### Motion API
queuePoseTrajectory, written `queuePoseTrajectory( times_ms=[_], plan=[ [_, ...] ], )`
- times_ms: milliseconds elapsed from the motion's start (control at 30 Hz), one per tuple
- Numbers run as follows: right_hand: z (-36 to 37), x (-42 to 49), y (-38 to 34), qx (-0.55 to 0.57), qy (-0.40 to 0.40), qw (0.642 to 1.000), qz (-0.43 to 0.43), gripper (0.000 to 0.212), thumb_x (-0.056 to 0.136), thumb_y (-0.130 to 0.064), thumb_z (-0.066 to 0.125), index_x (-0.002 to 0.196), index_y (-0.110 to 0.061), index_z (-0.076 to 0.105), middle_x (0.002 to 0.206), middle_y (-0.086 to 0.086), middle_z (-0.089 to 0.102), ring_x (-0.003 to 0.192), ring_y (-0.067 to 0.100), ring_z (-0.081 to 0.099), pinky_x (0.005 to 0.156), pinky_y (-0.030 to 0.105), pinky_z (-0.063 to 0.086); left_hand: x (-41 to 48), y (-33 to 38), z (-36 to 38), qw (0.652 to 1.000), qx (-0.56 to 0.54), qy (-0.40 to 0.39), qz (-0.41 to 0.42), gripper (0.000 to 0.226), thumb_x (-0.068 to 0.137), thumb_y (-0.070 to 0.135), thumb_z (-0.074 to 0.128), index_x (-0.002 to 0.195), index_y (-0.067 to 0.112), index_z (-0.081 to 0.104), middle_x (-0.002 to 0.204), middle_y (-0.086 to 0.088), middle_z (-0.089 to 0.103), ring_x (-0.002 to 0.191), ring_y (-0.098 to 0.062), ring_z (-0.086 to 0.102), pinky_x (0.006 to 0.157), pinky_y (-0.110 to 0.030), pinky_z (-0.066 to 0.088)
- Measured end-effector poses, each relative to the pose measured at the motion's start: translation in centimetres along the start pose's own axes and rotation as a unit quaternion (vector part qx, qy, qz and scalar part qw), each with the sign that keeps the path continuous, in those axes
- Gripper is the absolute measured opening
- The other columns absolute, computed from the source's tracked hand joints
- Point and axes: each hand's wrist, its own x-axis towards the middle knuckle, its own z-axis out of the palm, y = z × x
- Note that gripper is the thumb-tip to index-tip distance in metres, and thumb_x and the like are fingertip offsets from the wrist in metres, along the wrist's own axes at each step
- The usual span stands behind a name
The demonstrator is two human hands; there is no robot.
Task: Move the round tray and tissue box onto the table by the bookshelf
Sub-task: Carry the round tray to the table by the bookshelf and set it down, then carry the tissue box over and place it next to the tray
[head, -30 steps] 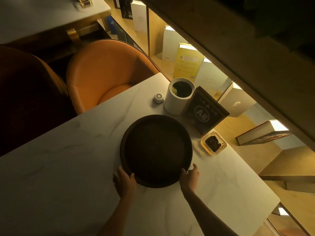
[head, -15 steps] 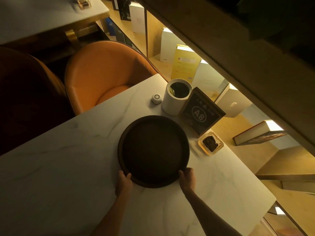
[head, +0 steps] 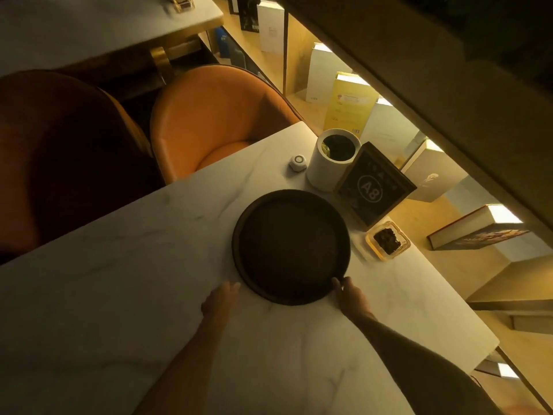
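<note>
On veined marble counter: dark round tray, low rim. Right hand pinches rim; left hand beside it, fingers loose, empty.

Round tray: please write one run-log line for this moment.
round tray: on marble table | right hand: at rim | left hand: beside rim | tissue box: unseen

I see the round tray, a dark brown disc with a low raised rim and nothing in it, lying flat on the white marble table that runs alongside the lit bookshelf. It sits toward the bookshelf end of the table, its far rim close to a white cylinder and a framed A8 sign, with a small amber dish just beside its right edge. I cannot find the tissue box anywhere in this view.
</note>
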Motion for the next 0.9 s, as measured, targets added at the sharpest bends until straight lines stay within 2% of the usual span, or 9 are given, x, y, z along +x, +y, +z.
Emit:
queuePoseTrajectory(
  times_ms=[33, 100, 167, 233, 400, 600, 733, 900],
  plan=[
    [-0.3, -0.6, -0.2, -0.105, 0.007, 0.994, -0.004, 0.049, 0.101, -0.048, 0.029, 0.124, -0.013, 0.052, 0.114, 0.011, 0.065, 0.100, 0.028, 0.064, 0.088, 0.039, 0.051, -0.7, -0.7, -0.5, 1.000, 0.015, 0.006, 0.004, 0.050, 0.098, 0.048, 0.031, 0.122, 0.012, 0.056, 0.130, -0.015, 0.058, 0.120, -0.032, 0.056, 0.100, -0.041, 0.042],
    [-0.5, -2.2, -1.2, -0.279, 0.038, 0.960, -0.002, 0.052, 0.101, -0.047, 0.024, 0.115, -0.014, 0.062, 0.109, 0.007, 0.068, 0.101, 0.025, 0.065, 0.091, 0.035, 0.048, -2.3, -2.4, -1.8, 0.998, 0.063, 0.022, 0.020, 0.046, 0.098, 0.043, 0.031, 0.122, 0.015, 0.058, 0.130, -0.012, 0.059, 0.120, -0.032, 0.056, 0.101, -0.042, 0.041],
    [-0.2, -4.1, -3.4, -0.350, 0.055, 0.935, -0.015, 0.040, 0.101, -0.035, 0.034, 0.106, -0.014, 0.067, 0.101, 0.004, 0.070, 0.094, 0.022, 0.066, 0.085, 0.034, 0.049, -4.0, -4.4, -3.5, 0.994, 0.096, 0.046, 0.033, 0.043, 0.097, 0.041, 0.033, 0.119, 0.016, 0.061, 0.127, -0.011, 0.061, 0.117, -0.032, 0.058, 0.099, -0.041, 0.043],
    [0.7, -6.2, -6.7, -0.353, 0.063, 0.932, -0.055, 0.031, 0.099, -0.028, 0.042, 0.102, -0.010, 0.068, 0.099, 0.007, 0.070, 0.092, 0.023, 0.067, 0.084, 0.035, 0.053, -5.7, -6.7, -5.5, 0.992, 0.095, 0.076, 0.041, 0.045, 0.097, 0.045, 0.034, 0.116, 0.015, 0.062, 0.124, -0.013, 0.063, 0.114, -0.032, 0.061, 0.097, -0.040, 0.045],
    [5.5, -15.0, -17.0, -0.292, 0.107, 0.934, -0.176, 0.041, 0.097, -0.040, 0.042, 0.099, -0.008, 0.067, 0.096, 0.010, 0.068, 0.090, 0.027, 0.067, 0.084, 0.039, 0.055, -10.3, -15.5, -12.3, 0.983, 0.054, 0.166, 0.049, 0.048, 0.097, 0.048, 0.034, 0.115, 0.012, 0.060, 0.122, -0.018, 0.062, 0.112, -0.036, 0.060, 0.097, -0.042, 0.044],
    [15.8, -28.6, -26.5, -0.259, 0.143, 0.900, -0.319, 0.042, 0.097, -0.048, 0.039, 0.089, -0.012, 0.059, 0.085, 0.007, 0.065, 0.075, 0.022, 0.064, 0.072, 0.034, 0.052, -17.3, -34.1, -20.1, 0.966, 0.021, 0.259, 0.016, 0.053, 0.097, 0.049, 0.027, 0.115, 0.012, 0.060, 0.118, -0.015, 0.064, 0.108, -0.033, 0.060, 0.094, -0.043, 0.042],
    [24.4, -38.4, -32.0, -0.280, 0.123, 0.882, -0.358, 0.048, 0.097, -0.051, 0.038, 0.110, -0.010, 0.059, 0.104, 0.011, 0.066, 0.094, 0.029, 0.064, 0.088, 0.040, 0.050, -22.8, -48.4, -23.8, 0.958, -0.006, 0.284, -0.038, 0.049, 0.098, 0.046, 0.028, 0.110, 0.011, 0.060, 0.115, -0.014, 0.063, 0.105, -0.033, 0.060, 0.091, -0.042, 0.042],
    [34.8, -49.7, -38.2, -0.293, 0.037, 0.840, -0.455, 0.056, 0.096, -0.056, 0.036, 0.125, -0.013, 0.056, 0.118, 0.009, 0.065, 0.104, 0.027, 0.063, 0.093, 0.041, 0.050, -30.5, -63.2, -27.2, 0.945, -0.040, 0.293, -0.142, 0.051, 0.096, 0.047, 0.028, 0.115, 0.011, 0.059, 0.123, -0.017, 0.061, 0.112, -0.036, 0.057, 0.098, -0.044, 0.041]
  ],
)
